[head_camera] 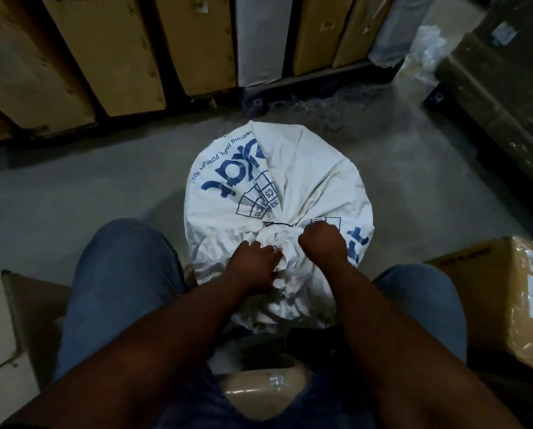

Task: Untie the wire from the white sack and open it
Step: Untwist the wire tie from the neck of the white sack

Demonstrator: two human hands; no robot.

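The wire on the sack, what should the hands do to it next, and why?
Probably pinch the wire and untwist it. It is wrapped around the sack's gathered neck, and both the left hand and right hand grip the cloth just below.

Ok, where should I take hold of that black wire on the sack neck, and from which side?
Probably at the free end of the black wire sticking out leftward past the bunched neck of the white sack. Come in with the left hand, which is nearest, while the right hand steadies the neck.
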